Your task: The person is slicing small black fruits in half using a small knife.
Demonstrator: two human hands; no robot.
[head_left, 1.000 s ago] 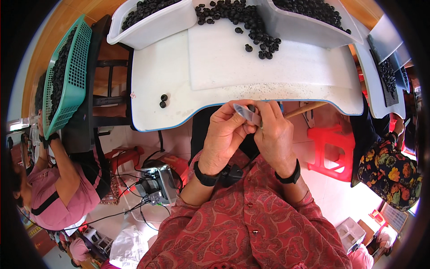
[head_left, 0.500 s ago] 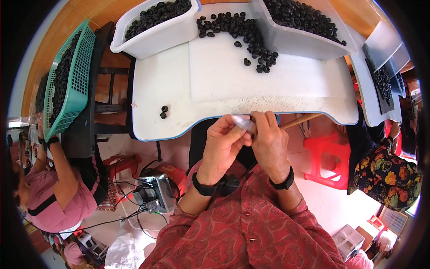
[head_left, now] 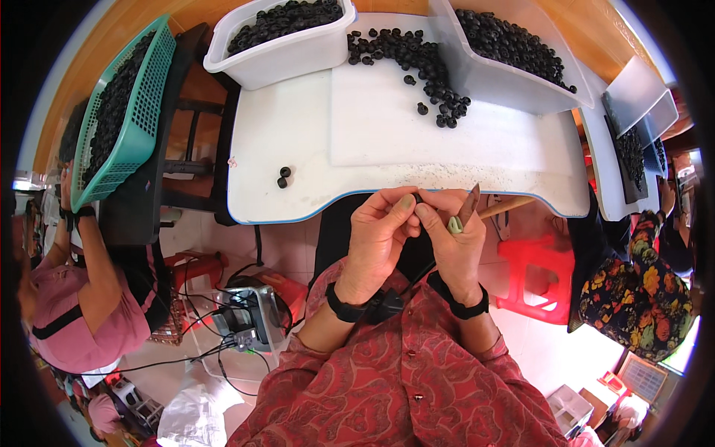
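Below the white tabletop [head_left: 283, 134], at frame centre, the left hand [head_left: 381, 235] and right hand [head_left: 456, 244] are pinching a small black piece [head_left: 417, 198], the right apparently holding a knife [head_left: 468, 205] aside to free its fingertips.

My bare left forearm [head_left: 326, 332] and bare right forearm [head_left: 480, 333] slant inward to black-banded wrists [head_left: 347, 305], and beyond them my bare left hand [head_left: 381, 232] and bare right hand [head_left: 456, 246] hold their fingertips [head_left: 404, 202] close together, each thumb set toward its forefinger in a pinch, the other left fingers curled toward the palm.
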